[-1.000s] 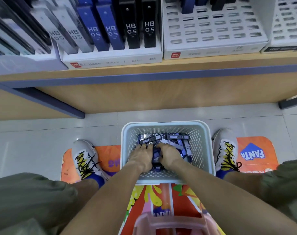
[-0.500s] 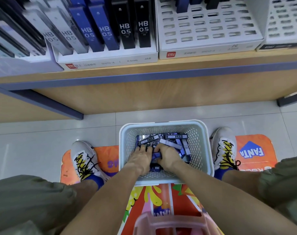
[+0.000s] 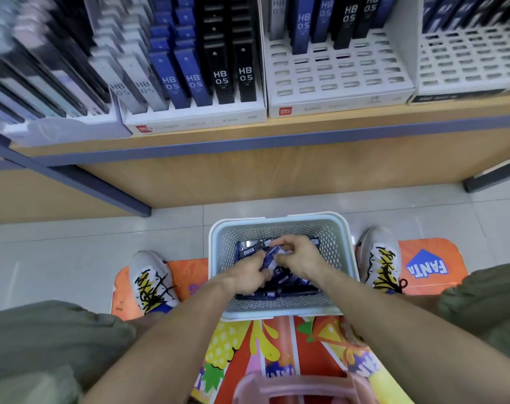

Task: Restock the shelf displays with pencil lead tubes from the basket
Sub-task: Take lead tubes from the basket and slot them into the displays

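Observation:
A pale grey perforated basket [image 3: 280, 221] stands on the floor between my feet, holding several dark blue and black pencil lead tubes [image 3: 250, 250]. Both hands are inside it. My left hand [image 3: 249, 275] curls its fingers around blue tubes near the middle. My right hand [image 3: 299, 258] pinches blue tubes just beside it, fingers bent. On the shelf above, a white display box [image 3: 195, 119] is full of grey, blue and black HB 0.5 tubes. The white slotted display [image 3: 338, 80] to its right has tubes only at the back.
A wooden shelf edge with a blue strip [image 3: 248, 141] runs across above the basket. Another slotted display [image 3: 469, 59] stands at far right. My shoes [image 3: 151, 279] rest on an orange floor mat [image 3: 428, 263]. A pink container rim [image 3: 294, 386] lies at the bottom.
Both hands have lifted out of the pile and closed around tubes, the right one moving up and to the right. The camera has tilted up, showing more of the shelf.

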Available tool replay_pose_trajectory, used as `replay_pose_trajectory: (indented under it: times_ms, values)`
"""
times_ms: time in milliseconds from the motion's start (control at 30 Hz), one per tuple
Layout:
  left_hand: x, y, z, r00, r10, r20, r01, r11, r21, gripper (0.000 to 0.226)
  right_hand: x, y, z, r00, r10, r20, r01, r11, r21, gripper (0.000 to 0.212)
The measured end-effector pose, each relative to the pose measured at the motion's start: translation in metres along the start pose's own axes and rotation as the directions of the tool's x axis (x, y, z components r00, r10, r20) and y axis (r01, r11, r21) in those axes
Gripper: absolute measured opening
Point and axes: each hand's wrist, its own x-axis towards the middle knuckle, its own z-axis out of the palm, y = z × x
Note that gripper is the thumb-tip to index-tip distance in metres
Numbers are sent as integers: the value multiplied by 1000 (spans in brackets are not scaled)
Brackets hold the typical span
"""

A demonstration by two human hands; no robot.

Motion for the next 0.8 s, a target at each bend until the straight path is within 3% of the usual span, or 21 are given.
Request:
replay_pose_trajectory:
  times_ms: [167, 300, 400, 800]
  values:
    - [-30, 37, -17, 996, 87, 33, -60, 871, -487, 18, -27, -47, -48, 999, 5, -38, 1, 989, 146, 32]
    - [-70, 75, -36, 986, 161, -52, -159, 773, -614, 23, -69, -100, -92, 999, -52, 1, 50, 967, 251, 30]
    - [-105, 101, -63, 959, 244, -144, -281, 750, -599, 32, -103, -147, -125, 989, -140, 49, 121, 952, 280, 27]
    - [-229, 197, -169, 771, 455, -444, -627, 664, -408, 15, -190, -286, -208, 853, -515, 82, 491, 846, 208, 35]
